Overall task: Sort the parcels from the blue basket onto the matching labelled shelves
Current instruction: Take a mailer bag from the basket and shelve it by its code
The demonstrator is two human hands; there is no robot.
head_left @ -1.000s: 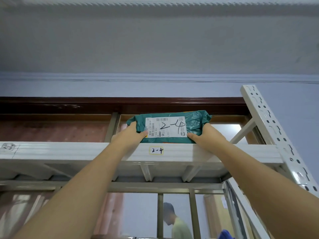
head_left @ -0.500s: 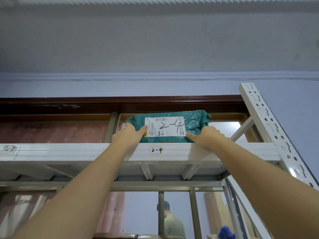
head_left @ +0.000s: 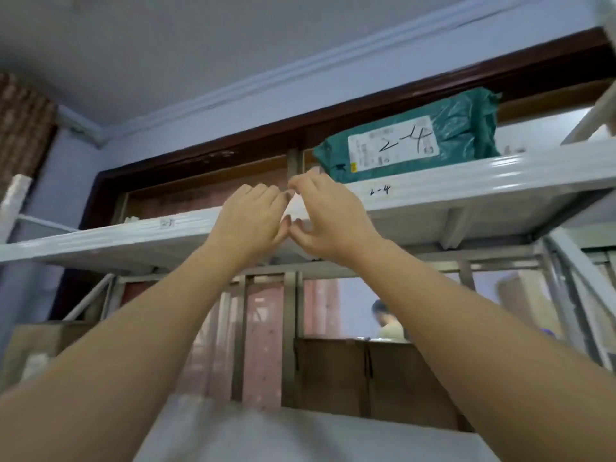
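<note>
A green plastic parcel (head_left: 463, 128) with a white label marked 2-4 lies on the top white shelf (head_left: 466, 191), above the shelf tag 2-4 (head_left: 380, 190). My left hand (head_left: 250, 221) and my right hand (head_left: 326, 218) are raised side by side in front of the shelf's edge, left of the parcel and apart from it. Their fingers are loosely curled, the fingertips nearly meet, and neither hand holds anything. The blue basket is out of sight.
A second shelf tag (head_left: 166, 223) sits further left on the same shelf. A white upright post (head_left: 13, 208) stands at far left. Brown boxes (head_left: 366, 375) stand on a lower level. A person (head_left: 386, 321) shows behind the rack. A white shelf surface (head_left: 300, 435) lies below.
Both hands have let go of the green parcel and drawn back to the left, coming together. The parcel stays on the 2-4 shelf. My view has tilted and swung left.
</note>
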